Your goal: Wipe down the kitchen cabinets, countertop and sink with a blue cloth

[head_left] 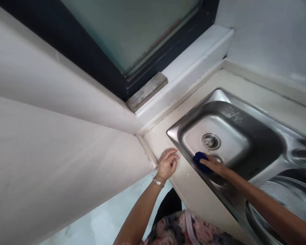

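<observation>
Within the pale countertop [155,136] lies a steel sink [220,95], whose basin [193,132] is bounded on the person's side by a narrow rim [177,140]. The left hand [167,164], fingers loosely curled and apparently empty, is at the countertop just outside this rim, while the right hand [216,166] reaches over the basin, its fingers gripping a dark blue pad [199,159]. The pad is at the basin's near inner edge, its longer axis roughly along the rim, to the right of the left hand; the right hand, in contact with it, is the nearer.
</observation>
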